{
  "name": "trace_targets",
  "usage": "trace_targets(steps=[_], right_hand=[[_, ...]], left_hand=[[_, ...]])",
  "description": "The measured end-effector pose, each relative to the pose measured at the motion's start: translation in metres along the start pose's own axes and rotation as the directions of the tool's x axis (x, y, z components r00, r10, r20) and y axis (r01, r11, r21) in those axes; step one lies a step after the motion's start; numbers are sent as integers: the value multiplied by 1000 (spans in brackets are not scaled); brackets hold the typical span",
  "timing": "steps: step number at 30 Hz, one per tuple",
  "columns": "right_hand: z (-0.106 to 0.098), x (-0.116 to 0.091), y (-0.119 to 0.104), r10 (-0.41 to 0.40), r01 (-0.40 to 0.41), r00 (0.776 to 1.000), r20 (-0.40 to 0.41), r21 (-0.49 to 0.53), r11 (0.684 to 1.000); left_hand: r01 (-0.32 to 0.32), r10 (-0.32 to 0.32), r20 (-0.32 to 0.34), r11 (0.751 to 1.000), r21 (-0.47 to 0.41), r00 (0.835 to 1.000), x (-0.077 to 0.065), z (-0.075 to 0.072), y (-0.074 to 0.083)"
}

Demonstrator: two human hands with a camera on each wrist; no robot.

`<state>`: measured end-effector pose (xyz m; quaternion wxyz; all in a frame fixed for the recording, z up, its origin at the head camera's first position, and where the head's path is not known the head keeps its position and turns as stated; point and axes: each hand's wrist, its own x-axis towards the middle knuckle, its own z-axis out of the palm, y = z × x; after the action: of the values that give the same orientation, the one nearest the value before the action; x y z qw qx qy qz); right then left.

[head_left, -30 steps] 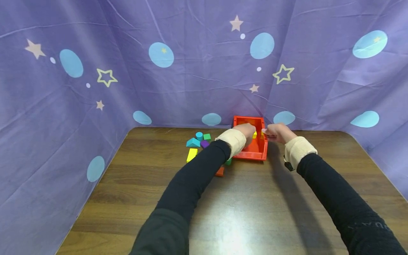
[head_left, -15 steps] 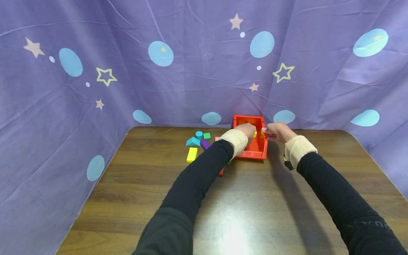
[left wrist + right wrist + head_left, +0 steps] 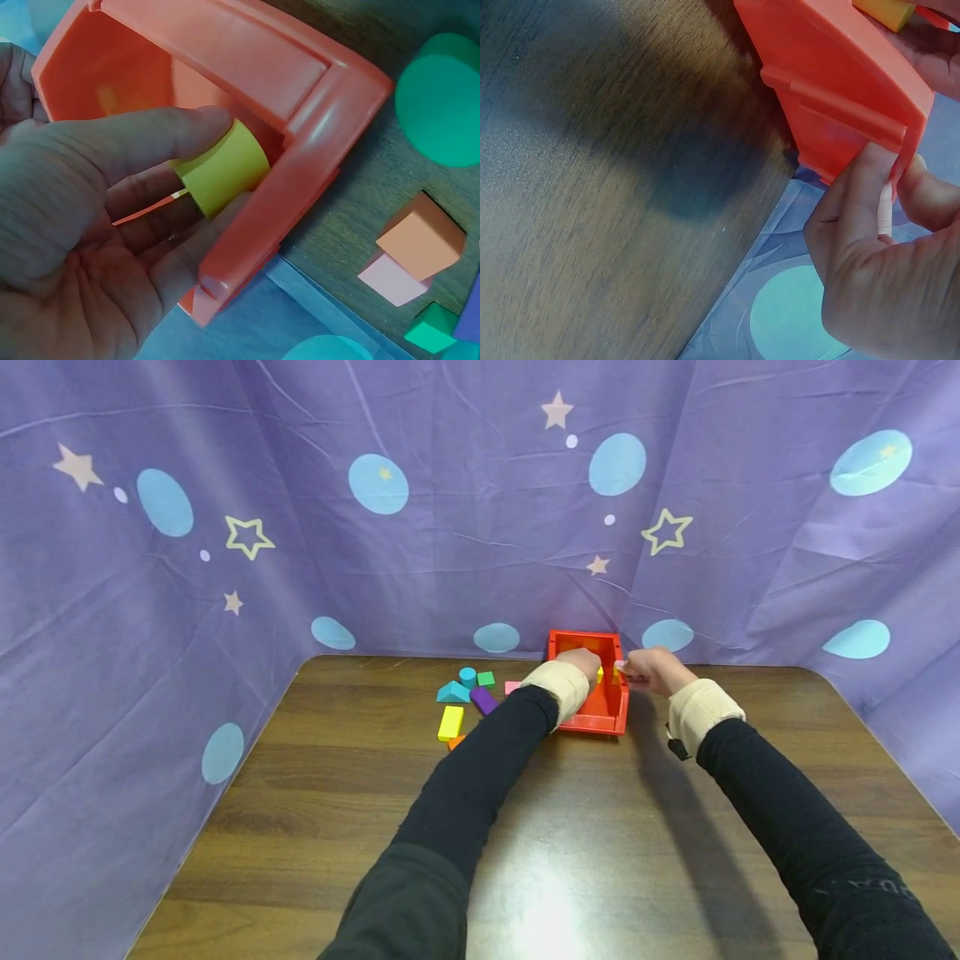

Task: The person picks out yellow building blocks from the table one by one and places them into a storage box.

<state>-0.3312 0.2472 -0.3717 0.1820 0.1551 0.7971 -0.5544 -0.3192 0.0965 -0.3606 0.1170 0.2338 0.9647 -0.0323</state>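
Note:
A red plastic bin (image 3: 592,724) stands at the back of the table, right of centre. My left hand (image 3: 583,662) reaches into it. In the left wrist view, its thumb and fingers pinch a yellow cylinder block (image 3: 225,169) close to the bin's wall. On the bin's other side, my right hand (image 3: 658,671) holds the right wall, with thumb and fingers pinching its edge (image 3: 911,135) in the right wrist view. Another bit of yellow (image 3: 600,675) shows in the bin beside the left hand.
Left of the bin lie a cyan triangle (image 3: 453,693), a cyan cylinder (image 3: 468,677), a green block (image 3: 486,679), a purple block (image 3: 483,700) and a yellow block (image 3: 451,724). The left sleeve (image 3: 487,768) covers others. A purple curtain (image 3: 435,568) hangs behind the table.
My left forearm has shifted to the right, uncovering more of the purple block, an orange block and a pink one, and hiding a red-orange block. The right hand keeps its hold on the bin.

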Motion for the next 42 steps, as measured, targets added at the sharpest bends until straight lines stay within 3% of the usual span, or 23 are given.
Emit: trace_targets(steps=[4,7,12,18,22,27,32,42], right_hand=[[0,0,0,-12,13,1000,15,-1,1000],[0,0,1,-19,19,1000,25,0,1000],[-2,-1,0,-13,13,1000,18,6,1000],[-1,-1,-1,-8,8,1000,12,-7,1000],[-1,-1,1,-5,5,1000,6,4,1000],[-1,0,2,-10,10,1000,4,7,1000],[0,-1,2,-12,12,1000,2,10,1000],[2,-2,1,-11,11,1000,6,17,1000]], left_hand=[[-15,19,-39,996,92,999,5,2,2],[-10,14,-40,994,110,999,8,3,3],[11,-10,-19,996,84,1000,10,3,3],[80,-80,1,997,14,997,7,1,9],[140,-140,-9,989,40,990,11,3,16],[192,-197,46,976,99,979,18,4,23],[227,-234,87,970,87,968,22,4,25],[339,-345,75,937,82,936,30,8,33]])
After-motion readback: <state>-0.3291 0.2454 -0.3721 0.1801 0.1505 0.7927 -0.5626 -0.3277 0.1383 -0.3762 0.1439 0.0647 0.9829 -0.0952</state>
